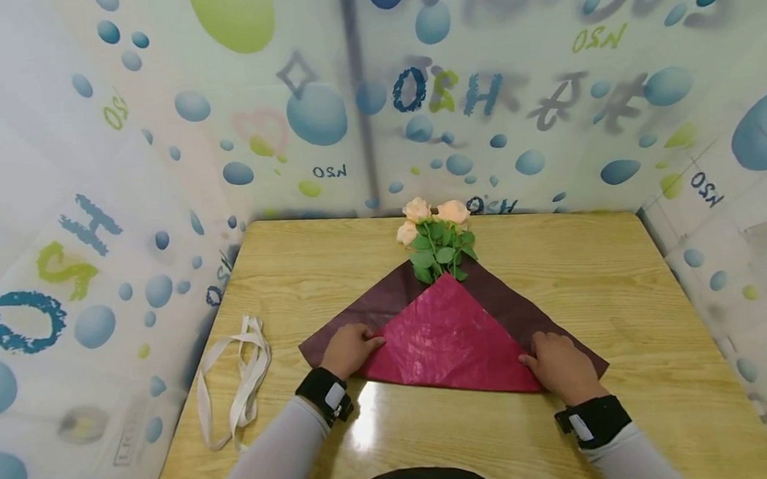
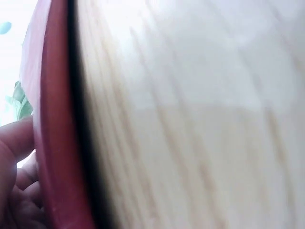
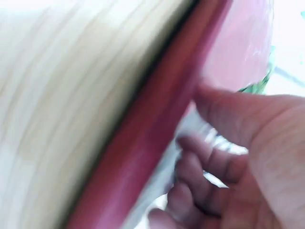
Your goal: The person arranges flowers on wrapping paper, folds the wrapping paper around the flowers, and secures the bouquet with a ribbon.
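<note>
A sheet of wrapping paper [image 1: 449, 338] lies on the table, dark maroon with a bright crimson flap folded up to a point. Peach roses [image 1: 453, 212] with green leaves stick out past the flap's tip, their lower stems hidden under it. My left hand [image 1: 349, 350] grips the paper at the left end of the fold, thumb on the crimson flap. At the right end, my right hand [image 1: 561, 364] holds the paper with its thumb at the flap's edge. Curled fingers [image 3: 190, 176] show beside the rolled crimson fold [image 3: 143, 143] in the right wrist view.
A bundle of white ribbon [image 1: 249, 372] lies loosely looped on the left of the wooden table [image 1: 623, 283]. Curtain-like walls [image 1: 317, 119] with blue and green printed spots stand close behind and at both sides. Black wrist straps [image 1: 595, 421] sit over grey sleeves.
</note>
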A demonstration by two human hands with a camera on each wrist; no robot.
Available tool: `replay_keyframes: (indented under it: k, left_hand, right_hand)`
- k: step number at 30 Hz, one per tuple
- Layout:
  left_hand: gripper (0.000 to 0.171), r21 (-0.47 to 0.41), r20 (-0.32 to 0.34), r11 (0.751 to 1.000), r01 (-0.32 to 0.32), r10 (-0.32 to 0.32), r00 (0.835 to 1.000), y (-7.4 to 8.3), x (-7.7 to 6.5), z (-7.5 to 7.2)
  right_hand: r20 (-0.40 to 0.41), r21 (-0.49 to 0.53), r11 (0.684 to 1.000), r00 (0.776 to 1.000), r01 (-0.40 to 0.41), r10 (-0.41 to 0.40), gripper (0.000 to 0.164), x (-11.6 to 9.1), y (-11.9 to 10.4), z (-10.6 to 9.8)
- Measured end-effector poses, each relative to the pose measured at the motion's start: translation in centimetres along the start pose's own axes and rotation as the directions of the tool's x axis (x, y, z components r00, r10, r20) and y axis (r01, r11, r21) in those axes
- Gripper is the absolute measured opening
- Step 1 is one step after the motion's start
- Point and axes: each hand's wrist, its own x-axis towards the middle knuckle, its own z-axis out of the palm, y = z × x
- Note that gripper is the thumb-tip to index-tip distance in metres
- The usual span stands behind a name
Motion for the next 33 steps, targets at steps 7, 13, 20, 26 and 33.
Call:
replay_keyframes:
  k: [7,13,20,26,33]
  left_hand:
    - [0.027,0.043,-0.049,0.999,0.019,-0.016,0.999,-0.2,-0.1,0.0]
    - [0.028,0.019,-0.047,1.000,0.000,0.001,0.999,-0.1,-0.3,0.2]
    - [0.029,0.028,-0.040,1.000,0.007,-0.006,0.999,-0.6,-0.5,1.0]
    - [0.028,0.033,-0.047,0.999,0.011,-0.009,0.999,-0.5,-0.6,0.8]
    - [0.029,0.048,-0.051,0.999,0.011,-0.009,0.999,-0.3,-0.5,0.6]
  right_hand:
    - [-0.155,0.035,0.990,0.980,0.135,-0.128,0.105,0.1,-6.7,2.0]
    - [-0.037,0.061,0.987,0.988,0.150,-0.148,0.123,0.9,-8.8,3.5]
    - [0.058,0.149,0.985,0.994,0.085,-0.094,0.130,0.8,-7.0,3.9]
    - [0.085,0.191,0.981,0.996,0.019,-0.036,0.129,-0.2,-4.8,3.5]
    - [0.064,0.191,0.981,0.998,-0.033,0.021,0.127,-1.4,-2.4,2.8]
